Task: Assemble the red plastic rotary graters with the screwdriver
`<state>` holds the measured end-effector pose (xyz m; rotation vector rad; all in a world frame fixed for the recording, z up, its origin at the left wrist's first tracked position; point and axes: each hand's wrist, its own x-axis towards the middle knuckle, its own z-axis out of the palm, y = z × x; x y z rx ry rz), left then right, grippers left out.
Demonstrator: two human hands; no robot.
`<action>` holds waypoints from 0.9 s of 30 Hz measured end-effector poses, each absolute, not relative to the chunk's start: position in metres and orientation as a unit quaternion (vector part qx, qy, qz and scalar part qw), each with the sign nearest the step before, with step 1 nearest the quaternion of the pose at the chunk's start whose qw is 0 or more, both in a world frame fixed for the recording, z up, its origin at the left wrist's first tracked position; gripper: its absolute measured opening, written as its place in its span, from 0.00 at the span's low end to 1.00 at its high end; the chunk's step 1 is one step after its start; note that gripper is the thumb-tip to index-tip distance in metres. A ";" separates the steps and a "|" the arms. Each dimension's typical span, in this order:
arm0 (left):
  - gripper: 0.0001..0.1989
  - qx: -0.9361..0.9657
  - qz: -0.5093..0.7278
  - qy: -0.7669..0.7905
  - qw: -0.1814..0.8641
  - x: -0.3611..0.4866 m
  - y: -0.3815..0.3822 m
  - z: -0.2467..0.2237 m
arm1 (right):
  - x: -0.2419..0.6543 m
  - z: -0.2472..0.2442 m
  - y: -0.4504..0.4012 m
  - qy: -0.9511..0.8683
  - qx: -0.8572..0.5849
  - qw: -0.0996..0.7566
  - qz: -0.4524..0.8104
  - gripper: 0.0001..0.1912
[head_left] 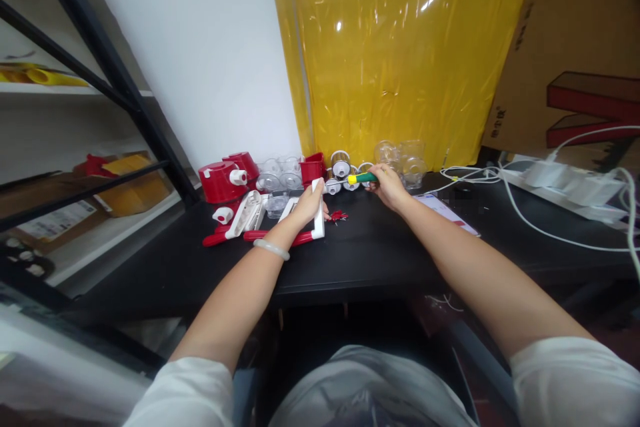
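Note:
My left hand [310,205] is closed on a white frame with red handles [319,223], holding it on the black table. A screwdriver with a green and yellow handle [363,177] is gripped in my right hand [387,187]. Its shaft points left, toward the top of the white frame near my left fingers; whether the tip touches a screw is too small to tell. Small red pieces [339,216] lie just right of my left hand. Beside the frame on the left rests a white part with a red handle [245,215].
Red housings [219,181], clear plastic cups [280,173] and metal cylinders [341,164] line the back of the black table [350,260]. Farther right are a paper sheet [447,212], white cables and a power strip [575,190]. A shelf rack stands left.

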<state>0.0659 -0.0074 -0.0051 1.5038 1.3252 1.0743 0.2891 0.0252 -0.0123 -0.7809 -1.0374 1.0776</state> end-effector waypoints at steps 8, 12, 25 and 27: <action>0.25 0.608 0.426 0.523 0.418 0.066 -0.004 -0.009 | 0.294 -0.016 0.030 -0.475 -0.367 0.661 0.450 0.21; 0.24 0.593 0.431 0.523 0.435 0.066 -0.008 -0.006 | 0.292 -0.019 0.032 -0.496 -0.370 0.649 0.443 0.21; 0.30 0.589 0.446 0.519 0.429 0.066 -0.008 -0.007 | 0.291 -0.018 0.029 -0.495 -0.388 0.649 0.427 0.23; 0.30 0.591 0.447 0.517 0.429 0.065 -0.007 -0.008 | 0.290 -0.019 0.030 -0.496 -0.377 0.651 0.434 0.22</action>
